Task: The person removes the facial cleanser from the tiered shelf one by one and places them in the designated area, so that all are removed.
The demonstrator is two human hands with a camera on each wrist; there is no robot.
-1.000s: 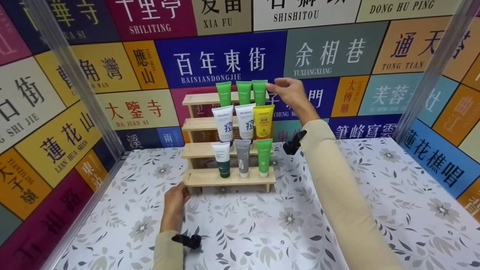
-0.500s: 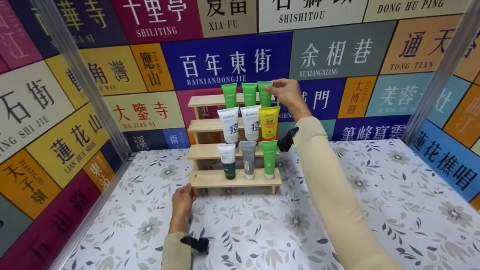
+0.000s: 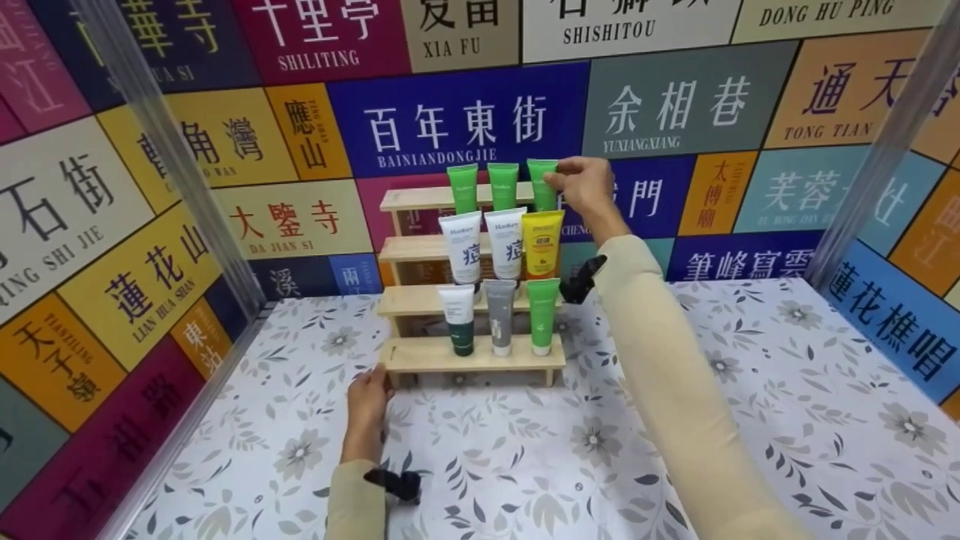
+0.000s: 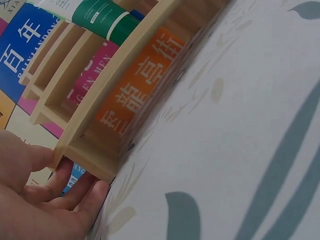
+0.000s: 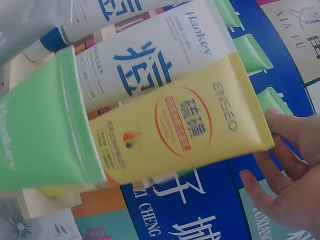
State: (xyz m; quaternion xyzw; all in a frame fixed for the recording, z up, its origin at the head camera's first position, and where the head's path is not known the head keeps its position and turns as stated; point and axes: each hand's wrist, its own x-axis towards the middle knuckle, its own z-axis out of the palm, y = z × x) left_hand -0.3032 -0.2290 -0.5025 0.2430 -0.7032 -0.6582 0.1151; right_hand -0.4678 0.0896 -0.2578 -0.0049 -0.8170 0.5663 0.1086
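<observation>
A stepped wooden display stand (image 3: pixel 472 364) holds rows of squeeze tubes. My right hand (image 3: pixel 589 187) pinches the upper edge of the rightmost green tube (image 3: pixel 541 196) on the top shelf, thumb in front. In the right wrist view most of that tube hides behind a yellow tube (image 5: pixel 185 125). Two more green tubes (image 3: pixel 503 187) stand to its left. At the lowest shelf's left end, my left hand (image 3: pixel 367 405) grips the corner; in the left wrist view the thumb (image 4: pixel 42 159) lies against the shelf end and the fingers curl beneath, by the leg.
Two white tubes (image 3: pixel 460 247) and the yellow tube stand in the middle. In front are a white-and-dark-green tube (image 3: pixel 457 321), a grey tube (image 3: pixel 500 318) and a green tube (image 3: pixel 542 318). The table (image 3: pixel 517 465) has a floral cover. Sign-printed walls (image 3: pixel 457 112) rise behind and at the sides.
My right hand has taken hold of the top right green tube and shifted it slightly right, widening its gap from the middle one. The left hand stays at the stand's corner. The head view shifted slightly.
</observation>
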